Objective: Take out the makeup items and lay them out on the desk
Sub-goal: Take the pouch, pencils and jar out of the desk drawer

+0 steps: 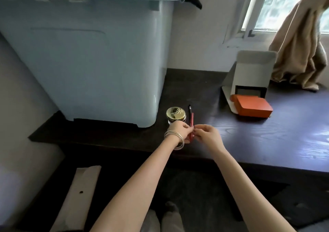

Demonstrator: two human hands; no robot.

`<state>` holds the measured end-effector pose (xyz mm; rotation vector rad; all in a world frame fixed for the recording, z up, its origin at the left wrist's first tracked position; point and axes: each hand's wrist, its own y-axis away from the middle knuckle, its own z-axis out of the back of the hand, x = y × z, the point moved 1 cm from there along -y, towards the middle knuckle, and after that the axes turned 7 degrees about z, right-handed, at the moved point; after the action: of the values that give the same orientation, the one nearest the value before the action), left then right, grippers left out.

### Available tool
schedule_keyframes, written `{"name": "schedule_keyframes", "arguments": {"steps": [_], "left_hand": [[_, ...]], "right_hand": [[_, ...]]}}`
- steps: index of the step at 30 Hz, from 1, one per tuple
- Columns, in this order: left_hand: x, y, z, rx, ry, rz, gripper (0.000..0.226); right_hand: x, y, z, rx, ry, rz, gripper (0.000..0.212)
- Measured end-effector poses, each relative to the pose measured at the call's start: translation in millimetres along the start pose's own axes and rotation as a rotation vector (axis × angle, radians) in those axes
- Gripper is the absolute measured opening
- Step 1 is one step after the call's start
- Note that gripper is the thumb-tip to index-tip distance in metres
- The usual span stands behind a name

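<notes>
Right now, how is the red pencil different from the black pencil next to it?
The red pencil is pinched by the left hand and the right hand, while the black pencil lies untouched on the desk. The red pencil sits nearer the person; the black pencil reaches farther back. Much of the red pencil hides behind fingers; the black pencil shows more clearly. Both are thin sticks beside the gold-lidded jar.

Bare forearms; thin silver bangles (175,139) circle the left wrist.
</notes>
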<state>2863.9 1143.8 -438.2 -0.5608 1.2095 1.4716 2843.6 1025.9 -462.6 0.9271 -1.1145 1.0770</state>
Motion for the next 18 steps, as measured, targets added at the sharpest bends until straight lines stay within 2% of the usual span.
{"name": "schedule_keyframes", "arguments": {"steps": [6,12,15,18], "left_hand": [[0,-44,-12,-0.109,-0.13,0.004,0.02],[23,-30,11,-0.138,-0.03,0.039,0.023],[37,-9,29,-0.13,0.054,0.044,0.02],[61,22,57,-0.176,0.146,-0.007,0.019]], "right_hand": [[-8,-37,-10,0.012,0.171,0.023,0.035],[-1,-22,-18,-0.004,0.246,0.057,0.039],[6,0,-30,0.02,0.13,0.024,0.033],[18,37,-57,0.136,-0.052,-0.006,0.026]]}}
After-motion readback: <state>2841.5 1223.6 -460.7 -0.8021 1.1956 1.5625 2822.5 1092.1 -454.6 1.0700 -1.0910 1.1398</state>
